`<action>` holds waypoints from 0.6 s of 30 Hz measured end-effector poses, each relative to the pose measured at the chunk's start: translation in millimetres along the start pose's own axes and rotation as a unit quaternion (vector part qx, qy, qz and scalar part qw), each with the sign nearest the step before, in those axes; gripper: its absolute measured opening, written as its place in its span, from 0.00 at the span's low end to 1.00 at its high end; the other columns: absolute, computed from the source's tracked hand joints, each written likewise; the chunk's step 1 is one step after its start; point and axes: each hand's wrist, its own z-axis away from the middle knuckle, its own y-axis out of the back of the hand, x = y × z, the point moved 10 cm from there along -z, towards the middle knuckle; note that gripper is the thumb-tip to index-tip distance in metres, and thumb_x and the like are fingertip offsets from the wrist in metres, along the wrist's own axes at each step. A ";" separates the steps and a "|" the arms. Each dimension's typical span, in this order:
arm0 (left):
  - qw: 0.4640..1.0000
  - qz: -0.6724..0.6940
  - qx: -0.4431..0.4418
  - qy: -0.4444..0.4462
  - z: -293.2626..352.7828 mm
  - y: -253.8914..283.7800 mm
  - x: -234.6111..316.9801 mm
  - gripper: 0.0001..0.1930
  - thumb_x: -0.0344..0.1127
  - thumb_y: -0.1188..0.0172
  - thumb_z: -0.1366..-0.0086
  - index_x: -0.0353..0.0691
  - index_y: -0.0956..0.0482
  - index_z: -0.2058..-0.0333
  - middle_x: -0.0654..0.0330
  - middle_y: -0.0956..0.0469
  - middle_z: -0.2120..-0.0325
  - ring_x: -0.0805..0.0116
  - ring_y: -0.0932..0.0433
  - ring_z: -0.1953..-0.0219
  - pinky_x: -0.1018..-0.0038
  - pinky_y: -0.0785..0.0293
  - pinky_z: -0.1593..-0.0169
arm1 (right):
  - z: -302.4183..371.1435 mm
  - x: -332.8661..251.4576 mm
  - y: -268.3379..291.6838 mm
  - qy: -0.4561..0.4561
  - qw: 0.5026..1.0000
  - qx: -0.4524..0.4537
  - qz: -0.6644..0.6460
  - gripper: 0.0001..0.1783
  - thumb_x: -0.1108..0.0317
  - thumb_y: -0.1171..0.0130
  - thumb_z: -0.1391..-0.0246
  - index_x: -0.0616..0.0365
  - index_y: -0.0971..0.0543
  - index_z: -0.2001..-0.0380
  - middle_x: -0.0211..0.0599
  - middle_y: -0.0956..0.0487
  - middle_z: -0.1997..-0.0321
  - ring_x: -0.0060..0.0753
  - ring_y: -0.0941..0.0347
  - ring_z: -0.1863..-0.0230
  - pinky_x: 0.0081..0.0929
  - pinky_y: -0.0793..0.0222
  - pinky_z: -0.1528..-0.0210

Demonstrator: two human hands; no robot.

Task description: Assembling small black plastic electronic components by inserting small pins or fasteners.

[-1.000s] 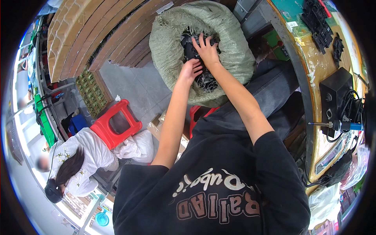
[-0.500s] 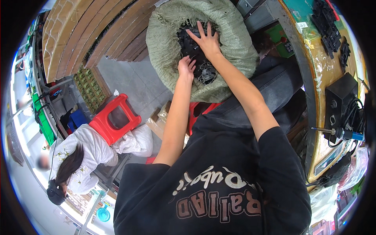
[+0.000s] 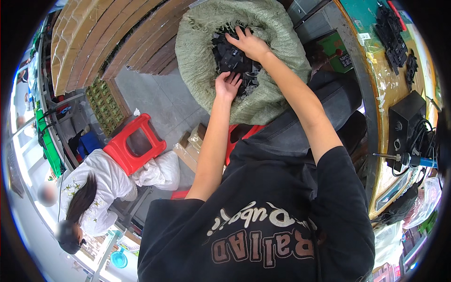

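A large pale green woven sack [image 3: 197,61] with a rolled-down rim stands in front of me, holding many loose black plastic parts [image 3: 230,58]. My right hand [image 3: 251,45] reaches over the far right of the pile, fingers apart, their tips at the black parts. Lower down, at the near side of the pile, my left hand [image 3: 227,87] is turned palm up with its fingers spread. I see nothing gripped in either hand. The parts under my right palm are hidden.
Stacked cardboard sheets [image 3: 94,42] stand at the left. A red plastic stool [image 3: 136,145] and a seated co-worker [image 3: 94,188] are at the lower left. On the right, a workbench [image 3: 376,117] carries black parts [image 3: 392,42], a black box [image 3: 405,127] and a blue-handled soldering iron [image 3: 413,160].
My right hand has shifted slightly right, and its fingers have bent more. My left palm has turned upward, its fingers opening. The black parts lie differently between my hands.
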 end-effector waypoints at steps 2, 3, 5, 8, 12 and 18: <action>1.000 -0.015 -0.001 -0.003 -1.2 1.0 -3.2 0.12 0.30 0.48 0.51 0.34 0.33 0.66 0.53 0.30 0.61 0.50 0.37 0.48 0.56 0.50 0.41 | 1.8 -0.8 3.0 -0.009 1.000 -0.004 0.012 0.42 0.77 0.49 0.59 0.34 0.49 0.41 0.52 0.46 0.41 0.58 0.39 0.49 0.34 0.25 0.68; 0.999 -0.034 -0.003 -0.012 -3.8 2.1 1.4 0.10 0.30 0.47 0.51 0.36 0.31 0.68 0.56 0.29 0.64 0.51 0.36 0.50 0.57 0.50 0.41 | -1.5 -5.0 9.3 -0.018 1.000 -0.002 0.022 0.38 0.75 0.49 0.57 0.36 0.47 0.42 0.52 0.45 0.42 0.58 0.38 0.49 0.35 0.27 0.65; 0.998 -0.056 0.005 -0.006 -6.0 5.2 0.8 0.07 0.30 0.47 0.51 0.38 0.30 0.71 0.58 0.29 0.66 0.53 0.35 0.53 0.59 0.49 0.43 | 3.5 -21.5 7.5 -0.058 0.995 -0.007 0.084 0.35 0.68 0.52 0.53 0.31 0.47 0.42 0.52 0.45 0.41 0.59 0.40 0.47 0.45 0.34 0.55; 0.988 -0.156 0.003 0.014 -10.0 -6.8 -8.8 0.09 0.37 0.41 0.51 0.43 0.28 0.71 0.62 0.30 0.69 0.60 0.34 0.62 0.64 0.45 0.47 | -6.3 -15.5 7.3 -0.061 0.993 0.029 0.101 0.31 0.66 0.53 0.51 0.27 0.45 0.43 0.49 0.46 0.40 0.60 0.41 0.46 0.48 0.35 0.56; 0.924 -0.379 0.005 -0.057 -0.2 -29.5 -14.1 0.20 0.41 0.35 0.55 0.40 0.28 0.63 0.64 0.30 0.67 0.70 0.33 0.64 0.74 0.37 0.59 | -20.3 -13.2 9.7 0.007 0.991 0.025 0.132 0.27 0.66 0.55 0.49 0.30 0.44 0.45 0.47 0.45 0.41 0.58 0.40 0.48 0.51 0.37 0.54; 0.892 -0.440 -0.054 -0.094 -3.8 -51.7 -15.4 0.26 0.45 0.37 0.52 0.22 0.27 0.65 0.58 0.26 0.74 0.73 0.32 0.80 0.78 0.38 0.75 | -23.9 -2.3 3.2 -0.008 0.998 0.022 0.060 0.32 0.69 0.60 0.48 0.22 0.49 0.42 0.43 0.45 0.41 0.55 0.38 0.50 0.46 0.39 0.51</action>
